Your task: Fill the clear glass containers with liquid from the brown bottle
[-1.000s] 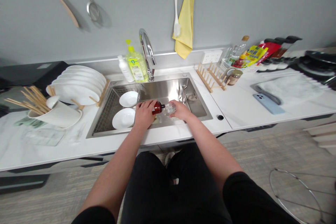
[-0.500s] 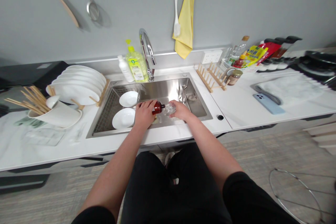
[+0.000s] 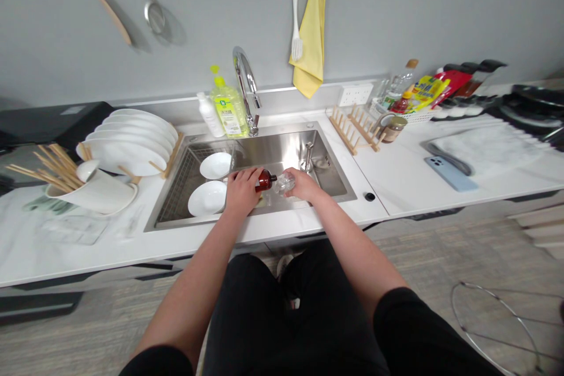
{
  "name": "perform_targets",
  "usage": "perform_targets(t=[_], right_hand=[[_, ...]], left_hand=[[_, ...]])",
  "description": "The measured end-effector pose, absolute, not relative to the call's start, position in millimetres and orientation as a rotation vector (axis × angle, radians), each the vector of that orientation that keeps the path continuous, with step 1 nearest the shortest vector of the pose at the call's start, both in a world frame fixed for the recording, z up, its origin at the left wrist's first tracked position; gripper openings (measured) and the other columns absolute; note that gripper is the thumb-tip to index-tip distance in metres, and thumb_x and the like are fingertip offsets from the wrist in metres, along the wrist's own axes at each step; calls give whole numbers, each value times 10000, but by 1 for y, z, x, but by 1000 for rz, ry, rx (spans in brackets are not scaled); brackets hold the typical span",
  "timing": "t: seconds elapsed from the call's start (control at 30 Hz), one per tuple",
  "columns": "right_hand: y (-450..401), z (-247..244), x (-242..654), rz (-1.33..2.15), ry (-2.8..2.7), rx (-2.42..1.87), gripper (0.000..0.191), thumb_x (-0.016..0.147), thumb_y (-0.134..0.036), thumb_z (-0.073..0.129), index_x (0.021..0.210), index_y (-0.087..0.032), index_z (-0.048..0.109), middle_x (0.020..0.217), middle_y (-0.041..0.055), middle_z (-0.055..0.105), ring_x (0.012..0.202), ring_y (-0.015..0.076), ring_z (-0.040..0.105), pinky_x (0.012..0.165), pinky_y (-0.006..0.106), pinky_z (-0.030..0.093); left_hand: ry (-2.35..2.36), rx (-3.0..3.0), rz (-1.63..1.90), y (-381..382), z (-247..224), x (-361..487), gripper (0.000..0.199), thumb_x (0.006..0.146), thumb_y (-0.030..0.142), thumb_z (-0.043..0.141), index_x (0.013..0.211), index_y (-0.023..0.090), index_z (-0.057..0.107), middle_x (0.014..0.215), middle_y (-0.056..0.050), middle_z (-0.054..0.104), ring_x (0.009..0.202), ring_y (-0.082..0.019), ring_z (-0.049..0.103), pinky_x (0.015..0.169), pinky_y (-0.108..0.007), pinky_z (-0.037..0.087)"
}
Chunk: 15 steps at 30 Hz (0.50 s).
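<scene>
My left hand (image 3: 243, 189) is closed round a brown bottle (image 3: 265, 180), tipped on its side with the dark neck pointing right. Over the steel sink (image 3: 275, 155), the neck meets a small clear glass (image 3: 284, 184). My right hand (image 3: 303, 184) grips that glass from the right, its mouth toward the bottle. Whether liquid is flowing cannot be made out. Left of my hands, two white bowls (image 3: 208, 198) sit in the wire basket (image 3: 174, 188) of the sink.
Behind the sink rise a faucet (image 3: 247, 85) and a yellow-green pump bottle (image 3: 229, 108). White plates (image 3: 127, 144) and a chopstick holder (image 3: 94, 191) stand left. A wooden rack (image 3: 352, 129), a jar (image 3: 393, 128) and a blue phone (image 3: 452, 174) are right.
</scene>
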State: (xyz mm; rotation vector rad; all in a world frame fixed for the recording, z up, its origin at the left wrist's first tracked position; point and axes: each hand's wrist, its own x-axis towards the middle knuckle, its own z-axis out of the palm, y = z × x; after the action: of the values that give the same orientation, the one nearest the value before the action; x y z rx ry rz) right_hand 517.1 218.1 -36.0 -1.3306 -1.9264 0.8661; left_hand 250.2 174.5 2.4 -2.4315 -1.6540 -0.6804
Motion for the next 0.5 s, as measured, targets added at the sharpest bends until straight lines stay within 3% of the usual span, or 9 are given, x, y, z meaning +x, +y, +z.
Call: perform_targets(t=[0.5], right_hand=[[216, -33, 516, 858, -1922, -1357, 775, 584, -160, 1033, 1290, -262, 732, 1218, 41, 808, 1102, 282, 758, 1019, 402, 578]], left_hand=[[-1689, -2441, -655, 173, 7, 252, 709, 926, 216, 743, 1625, 282, 644, 1586, -146, 725, 1437, -397, 666, 1231, -589, 423]])
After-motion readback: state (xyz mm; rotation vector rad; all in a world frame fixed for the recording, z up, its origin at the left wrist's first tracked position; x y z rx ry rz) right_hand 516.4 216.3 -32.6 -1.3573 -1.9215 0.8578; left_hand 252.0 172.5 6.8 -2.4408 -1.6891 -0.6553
